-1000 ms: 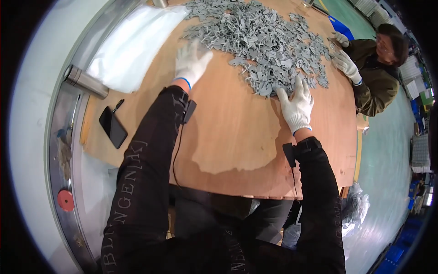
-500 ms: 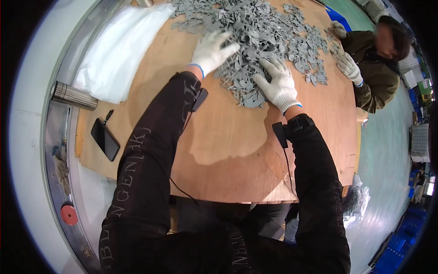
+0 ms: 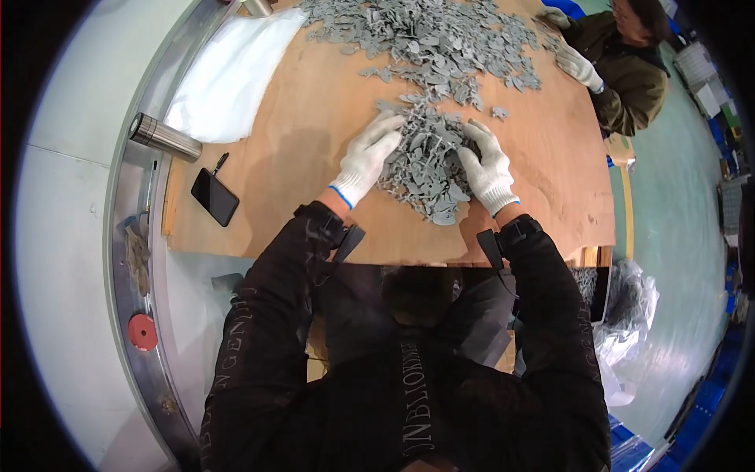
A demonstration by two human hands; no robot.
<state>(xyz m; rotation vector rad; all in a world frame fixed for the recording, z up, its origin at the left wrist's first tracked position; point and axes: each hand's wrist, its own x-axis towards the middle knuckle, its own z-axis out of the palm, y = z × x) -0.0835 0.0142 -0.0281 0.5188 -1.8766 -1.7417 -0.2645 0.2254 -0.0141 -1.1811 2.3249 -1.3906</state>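
Note:
A heap of small flat grey parts (image 3: 431, 169) lies on the wooden table near its front edge. My left hand (image 3: 370, 157), in a white knitted glove, rests against the heap's left side with fingers extended. On the right side, my right hand (image 3: 487, 167), gloved the same way, curves along the heap with the thumb apart from the fingers. Neither hand is closed round a piece; the fingertips are partly hidden among the parts. Beyond them spreads a larger pile of the same grey parts (image 3: 440, 39).
A white plastic sheet (image 3: 236, 75) lies at the table's left, near a metal flask (image 3: 165, 138) and a black phone (image 3: 214, 197). Across the right corner, a co-worker's gloved hand (image 3: 578, 67) rests by the big pile. Clear plastic bags (image 3: 629, 303) stand right of the table.
Both my hands have come nearer to me, bringing a heap of grey parts away from the large pile. My view has shifted, so the table edge sits higher.

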